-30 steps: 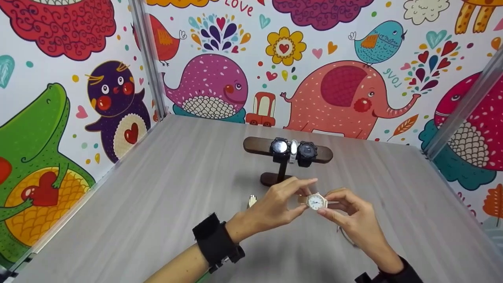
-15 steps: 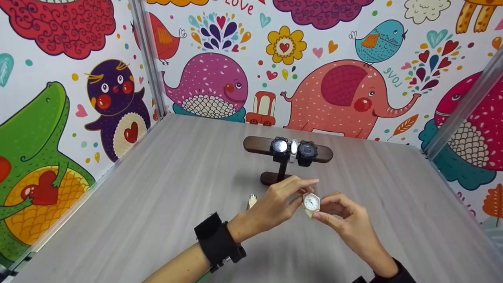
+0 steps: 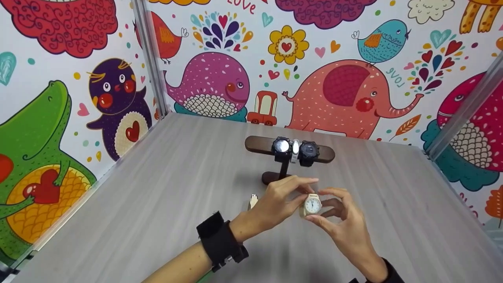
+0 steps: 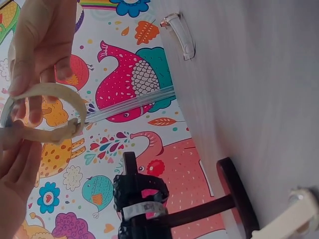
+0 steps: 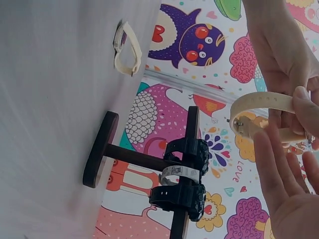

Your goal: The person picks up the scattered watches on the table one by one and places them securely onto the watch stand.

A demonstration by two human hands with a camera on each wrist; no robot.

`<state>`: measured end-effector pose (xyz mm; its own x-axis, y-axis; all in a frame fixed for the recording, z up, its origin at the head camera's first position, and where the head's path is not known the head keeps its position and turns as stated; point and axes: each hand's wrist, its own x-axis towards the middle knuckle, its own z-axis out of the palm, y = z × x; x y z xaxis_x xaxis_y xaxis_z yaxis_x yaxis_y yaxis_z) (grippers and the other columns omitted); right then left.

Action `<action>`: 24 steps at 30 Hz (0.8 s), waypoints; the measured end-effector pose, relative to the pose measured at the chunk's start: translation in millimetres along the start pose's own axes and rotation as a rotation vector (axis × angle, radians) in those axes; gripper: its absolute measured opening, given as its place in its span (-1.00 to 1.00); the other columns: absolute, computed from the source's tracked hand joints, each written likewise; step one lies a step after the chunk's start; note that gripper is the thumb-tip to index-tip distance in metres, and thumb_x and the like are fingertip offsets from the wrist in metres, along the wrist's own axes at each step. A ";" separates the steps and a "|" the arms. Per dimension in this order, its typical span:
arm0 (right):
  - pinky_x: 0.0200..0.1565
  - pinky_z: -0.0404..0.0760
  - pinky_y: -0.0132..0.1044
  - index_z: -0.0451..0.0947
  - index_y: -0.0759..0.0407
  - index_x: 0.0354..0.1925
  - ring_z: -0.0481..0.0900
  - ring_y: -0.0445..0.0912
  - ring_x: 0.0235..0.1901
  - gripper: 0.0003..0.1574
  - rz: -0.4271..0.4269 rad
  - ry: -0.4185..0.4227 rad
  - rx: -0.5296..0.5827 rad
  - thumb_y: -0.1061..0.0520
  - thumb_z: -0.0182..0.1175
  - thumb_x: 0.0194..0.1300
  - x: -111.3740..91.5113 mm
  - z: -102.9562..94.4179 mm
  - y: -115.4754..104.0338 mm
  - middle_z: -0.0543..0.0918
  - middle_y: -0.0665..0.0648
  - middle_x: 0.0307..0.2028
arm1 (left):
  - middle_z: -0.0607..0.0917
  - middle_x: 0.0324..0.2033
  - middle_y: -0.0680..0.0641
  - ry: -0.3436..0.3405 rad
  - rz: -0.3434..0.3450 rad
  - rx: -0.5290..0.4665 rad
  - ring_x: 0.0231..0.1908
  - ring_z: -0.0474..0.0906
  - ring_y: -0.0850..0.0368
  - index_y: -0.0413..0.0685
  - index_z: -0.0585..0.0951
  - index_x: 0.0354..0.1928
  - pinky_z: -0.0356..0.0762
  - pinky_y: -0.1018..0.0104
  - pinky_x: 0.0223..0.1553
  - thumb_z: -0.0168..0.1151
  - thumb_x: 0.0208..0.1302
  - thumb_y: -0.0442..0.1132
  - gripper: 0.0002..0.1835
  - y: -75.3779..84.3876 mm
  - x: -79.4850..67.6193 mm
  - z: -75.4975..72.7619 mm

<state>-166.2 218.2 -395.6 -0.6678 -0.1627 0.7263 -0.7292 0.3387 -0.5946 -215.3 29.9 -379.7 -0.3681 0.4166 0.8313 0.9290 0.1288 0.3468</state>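
Observation:
Both hands hold a cream wristwatch [image 3: 312,204] with a round white face, above the table. My left hand [image 3: 271,204] grips its left side, index finger stretched past it. My right hand [image 3: 346,220] is on the other side, thumb low on the watch and index finger near its top. In the right wrist view the strap [image 5: 261,102] curves into a loop with the buckle [image 5: 240,125] at its bend, close to the right fingertips [image 5: 261,137]. A second cream watch [image 3: 253,201] lies on the table left of my left hand, partly hidden by it.
A dark brown watch stand [image 3: 259,144] stands behind the hands, bearing two black watches [image 3: 309,151] and a slim silver-white one [image 3: 295,149] between them. A silver-banded watch [image 4: 180,36] lies on the table in the left wrist view. Patterned walls enclose the grey table [image 3: 188,169].
The watch has turned so its strap runs more up and down, and shifted slightly left. My right hand has moved left with it, its index finger rising. The left hand stays nearly in place.

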 end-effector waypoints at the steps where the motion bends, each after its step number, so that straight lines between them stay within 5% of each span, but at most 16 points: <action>1: -0.32 0.70 -0.49 0.49 0.39 0.12 0.67 -0.33 -0.14 -0.17 -0.021 0.004 -0.029 0.52 0.52 -0.21 0.7 0.4 0.1 0.57 0.03 0.02 | 0.73 -0.24 -0.14 0.003 0.001 -0.002 -0.17 0.72 0.08 -0.28 0.57 0.14 0.64 0.54 0.01 0.27 0.31 -0.46 -0.65 0.0 0.0 0.2; 7: -0.23 0.67 -0.54 0.63 0.26 0.09 0.57 -0.34 0.07 -0.17 -0.112 -0.001 -0.139 0.47 0.58 -0.27 3.3 0.3 1.1 0.63 0.21 -0.01 | 0.72 -0.24 -0.15 0.015 -0.015 -0.002 -0.16 0.72 0.08 -0.27 0.59 0.12 0.65 0.54 0.00 0.27 0.31 -0.47 -0.66 -0.9 -0.9 0.6; 24: -0.21 0.67 -0.56 0.66 0.15 0.06 0.60 -0.37 -0.01 -0.21 -0.113 -0.019 -0.205 0.41 0.60 -0.25 10.9 -4.3 1.6 0.71 0.11 -0.08 | 0.73 -0.22 -0.16 0.022 -0.039 0.033 -0.15 0.71 0.08 -0.27 0.63 0.06 0.66 0.52 -0.02 0.28 0.33 -0.38 -0.73 -11.1 -5.9 -4.5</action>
<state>-174.0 221.0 -387.1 -0.5876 -0.2267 0.7768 -0.7554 0.4978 -0.4261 -223.6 22.0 -386.5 -0.4045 0.3909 0.8268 0.9145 0.1745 0.3650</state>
